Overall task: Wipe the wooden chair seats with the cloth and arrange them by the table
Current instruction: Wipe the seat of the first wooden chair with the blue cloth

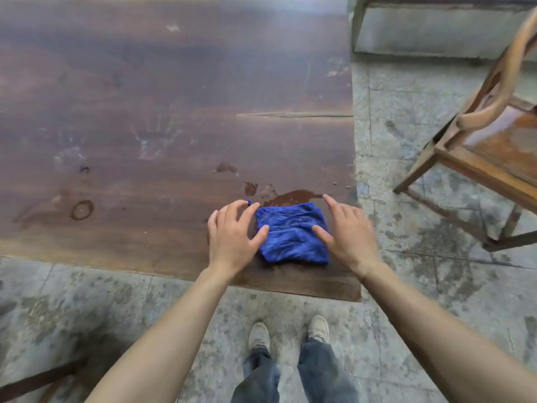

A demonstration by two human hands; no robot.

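A folded blue cloth (292,232) lies near the right front corner of a dark wooden table (145,112). My left hand (232,237) is at the cloth's left edge, fingers spread, thumb resting on the fabric. My right hand (345,231) is at its right edge, thumb lying on the cloth, fingers straight. Neither hand grips it. A wooden chair (491,146) with a curved backrest and a glossy brown seat stands on the floor to the right of the table.
A wet patch (293,196) darkens the table just behind the cloth. A grey metal-edged slab (436,27) sits at the back right. The stone floor (406,271) runs around the table. My shoes (287,333) are by the table's front edge. A dark wooden piece (35,382) shows at lower left.
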